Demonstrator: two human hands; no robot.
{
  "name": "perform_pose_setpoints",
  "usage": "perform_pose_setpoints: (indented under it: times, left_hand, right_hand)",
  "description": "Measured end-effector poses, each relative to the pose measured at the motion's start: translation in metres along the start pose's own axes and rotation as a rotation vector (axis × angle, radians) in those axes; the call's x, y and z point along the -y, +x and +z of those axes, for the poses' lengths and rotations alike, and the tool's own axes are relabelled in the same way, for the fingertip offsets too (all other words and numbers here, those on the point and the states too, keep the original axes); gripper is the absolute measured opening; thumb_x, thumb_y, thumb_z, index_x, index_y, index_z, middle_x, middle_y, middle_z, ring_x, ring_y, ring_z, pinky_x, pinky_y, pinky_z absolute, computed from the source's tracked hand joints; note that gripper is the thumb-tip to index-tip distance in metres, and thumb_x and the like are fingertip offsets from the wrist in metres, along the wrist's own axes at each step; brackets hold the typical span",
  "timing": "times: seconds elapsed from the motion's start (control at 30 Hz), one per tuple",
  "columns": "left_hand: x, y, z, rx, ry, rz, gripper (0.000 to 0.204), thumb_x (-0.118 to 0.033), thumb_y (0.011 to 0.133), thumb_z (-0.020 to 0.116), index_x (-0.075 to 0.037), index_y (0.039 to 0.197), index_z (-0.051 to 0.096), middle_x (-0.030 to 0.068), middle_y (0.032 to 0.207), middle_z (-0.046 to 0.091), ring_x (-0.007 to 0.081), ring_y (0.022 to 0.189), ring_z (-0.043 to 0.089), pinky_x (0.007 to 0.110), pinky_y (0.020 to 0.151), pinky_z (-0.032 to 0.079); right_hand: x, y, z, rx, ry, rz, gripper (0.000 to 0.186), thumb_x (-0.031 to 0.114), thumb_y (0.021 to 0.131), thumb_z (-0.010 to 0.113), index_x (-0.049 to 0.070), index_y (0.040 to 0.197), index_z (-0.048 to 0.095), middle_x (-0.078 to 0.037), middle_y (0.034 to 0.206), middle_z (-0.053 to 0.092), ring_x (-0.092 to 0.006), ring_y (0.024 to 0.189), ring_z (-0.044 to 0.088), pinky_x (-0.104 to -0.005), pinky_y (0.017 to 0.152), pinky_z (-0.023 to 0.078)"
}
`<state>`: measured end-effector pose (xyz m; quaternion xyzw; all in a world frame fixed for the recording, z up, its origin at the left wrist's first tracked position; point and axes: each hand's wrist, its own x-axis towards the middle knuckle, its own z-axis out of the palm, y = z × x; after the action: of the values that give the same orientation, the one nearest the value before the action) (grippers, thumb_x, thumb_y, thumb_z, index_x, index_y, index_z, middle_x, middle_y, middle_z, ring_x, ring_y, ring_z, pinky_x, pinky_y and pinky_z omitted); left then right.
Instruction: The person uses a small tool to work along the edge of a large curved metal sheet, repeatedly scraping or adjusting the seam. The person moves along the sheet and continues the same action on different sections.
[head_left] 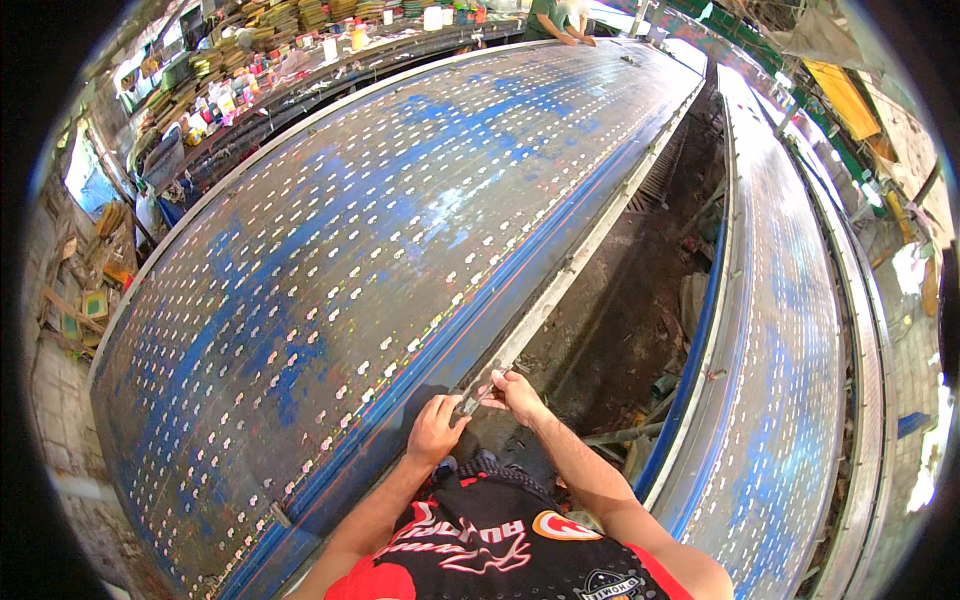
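Across the long table (540, 282), rows of white marks (386, 343) already lie. Beside its near edge, the left hand (436, 430) and right hand (519, 395) pinch a small metal piece (468, 405); that handling seems unfinished, how much remains unclear.

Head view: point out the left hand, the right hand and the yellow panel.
Left hand (435, 430): head view, middle of the hand.
Right hand (520, 396): head view, middle of the hand.
Yellow panel (842, 100): head view, middle of its face.
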<state>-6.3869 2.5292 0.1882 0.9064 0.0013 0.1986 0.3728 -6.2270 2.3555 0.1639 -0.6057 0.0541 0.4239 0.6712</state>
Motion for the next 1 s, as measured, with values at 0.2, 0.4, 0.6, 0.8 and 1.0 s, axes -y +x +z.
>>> perform_pose_setpoints:
  times: [0.2, 0.4, 0.6, 0.8, 1.0]
  left_hand:
    - [0.000, -0.002, 0.003, -0.062, 0.107, 0.095, 0.050, -0.016, 0.086, 0.084, 0.000, 0.129, 0.064, 0.0168, 0.118, 0.067, 0.0366, 0.109, 0.068, 0.045, 0.096, 0.057]
    - [-0.003, -0.002, 0.000, -0.100, 0.146, 0.138, 0.047, -0.014, 0.085, 0.083, 0.001, 0.126, 0.065, 0.0161, 0.117, 0.067, 0.0348, 0.109, 0.069, 0.043, 0.096, 0.058]
    - [0.001, -0.003, 0.001, -0.076, 0.120, 0.102, 0.047, -0.015, 0.086, 0.082, 0.000, 0.127, 0.065, 0.0174, 0.118, 0.068, 0.0366, 0.109, 0.069, 0.044, 0.097, 0.057]
    - [0.001, -0.005, 0.004, -0.074, 0.103, 0.088, 0.049, -0.016, 0.087, 0.082, -0.001, 0.130, 0.064, 0.0196, 0.120, 0.067, 0.0399, 0.111, 0.068, 0.047, 0.099, 0.057]
    - [0.005, -0.005, 0.002, -0.034, 0.060, 0.057, 0.050, -0.016, 0.088, 0.082, -0.001, 0.131, 0.062, 0.0202, 0.119, 0.066, 0.0418, 0.110, 0.067, 0.048, 0.098, 0.056]
  right_hand:
    - [-0.003, 0.014, 0.000, 0.078, 0.063, 0.070, 0.033, 0.027, 0.117, 0.047, -0.004, 0.123, 0.058, -0.015, 0.110, 0.073, -0.0214, 0.092, 0.075, -0.0369, 0.086, 0.069]
    - [-0.005, 0.017, 0.003, 0.050, 0.046, 0.045, 0.035, 0.029, 0.117, 0.048, -0.004, 0.122, 0.058, -0.016, 0.109, 0.073, -0.0219, 0.090, 0.075, -0.0379, 0.085, 0.069]
    - [-0.008, 0.010, 0.004, 0.088, 0.119, 0.069, 0.033, 0.024, 0.117, 0.045, -0.006, 0.124, 0.057, -0.019, 0.110, 0.074, -0.0253, 0.093, 0.076, -0.0375, 0.085, 0.070]
    - [-0.020, 0.010, -0.008, 0.098, 0.229, 0.060, 0.029, 0.023, 0.118, 0.043, -0.002, 0.118, 0.058, -0.021, 0.113, 0.074, -0.0292, 0.097, 0.076, -0.0419, 0.090, 0.069]
    - [-0.010, 0.008, -0.009, 0.116, 0.171, 0.040, 0.028, 0.024, 0.117, 0.046, 0.001, 0.113, 0.060, -0.020, 0.111, 0.074, -0.0269, 0.097, 0.076, -0.0410, 0.091, 0.068]
